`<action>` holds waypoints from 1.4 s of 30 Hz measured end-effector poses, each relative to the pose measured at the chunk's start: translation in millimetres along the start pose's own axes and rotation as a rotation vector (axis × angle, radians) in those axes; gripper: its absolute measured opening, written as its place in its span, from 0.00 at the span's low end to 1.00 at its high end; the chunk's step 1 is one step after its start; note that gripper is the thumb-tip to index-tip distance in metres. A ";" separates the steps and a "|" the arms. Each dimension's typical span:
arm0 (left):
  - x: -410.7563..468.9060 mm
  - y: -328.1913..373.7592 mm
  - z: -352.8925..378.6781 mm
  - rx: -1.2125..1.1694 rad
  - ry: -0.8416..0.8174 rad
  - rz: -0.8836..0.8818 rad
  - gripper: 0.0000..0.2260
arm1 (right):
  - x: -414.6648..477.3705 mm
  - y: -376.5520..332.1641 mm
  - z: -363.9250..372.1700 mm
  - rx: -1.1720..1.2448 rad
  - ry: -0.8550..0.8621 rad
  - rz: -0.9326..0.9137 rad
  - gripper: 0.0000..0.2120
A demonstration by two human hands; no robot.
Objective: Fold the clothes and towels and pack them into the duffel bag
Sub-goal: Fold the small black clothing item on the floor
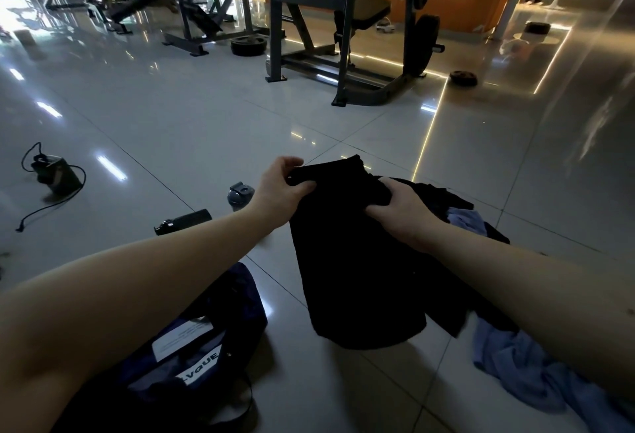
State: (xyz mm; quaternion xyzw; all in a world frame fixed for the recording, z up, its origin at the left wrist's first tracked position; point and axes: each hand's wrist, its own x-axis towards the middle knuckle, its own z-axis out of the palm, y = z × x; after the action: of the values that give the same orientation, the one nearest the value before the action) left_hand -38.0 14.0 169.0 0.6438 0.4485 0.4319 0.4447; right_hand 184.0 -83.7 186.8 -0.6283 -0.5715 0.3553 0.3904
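Note:
A black garment [357, 274] hangs in front of me above the tiled floor, folded lengthwise. My left hand [281, 188] pinches its upper left corner and my right hand [402, 212] grips its upper right edge. Behind and under my right arm lies a pile of dark clothes [443, 199] with a light blue towel [525, 367] spread on the floor. The navy duffel bag [206, 346] lies open on the floor at lower left, beneath my left forearm, showing a white label.
A grey shaker bottle [240, 196] and a black bottle lying on its side [182, 222] are on the floor to the left. A small device with a black cord [56, 175] sits further left. Gym racks [343, 37] and weight plates [248, 45] stand beyond.

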 end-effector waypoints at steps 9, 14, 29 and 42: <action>16.1 -12.5 9.8 0.014 -0.013 -0.085 0.22 | 4.0 2.0 -7.3 -0.118 0.114 -0.193 0.28; 6.8 -27.6 27.2 0.063 0.081 -0.076 0.21 | 2.2 13.3 -2.9 -0.180 0.118 -0.250 0.32; -91.2 -94.2 51.9 -0.416 -0.684 -0.811 0.33 | -1.9 52.7 2.6 -0.023 0.136 0.018 0.33; -104.2 -93.2 56.8 -0.322 -0.544 -0.764 0.25 | -0.5 80.0 -4.6 -0.104 0.166 0.167 0.39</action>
State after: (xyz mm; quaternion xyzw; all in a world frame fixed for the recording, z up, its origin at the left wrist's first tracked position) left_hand -25.2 -77.9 50.0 0.4459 0.4476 0.1182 0.7661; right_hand 223.3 -87.9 117.1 -0.7202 -0.5006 0.3033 0.3725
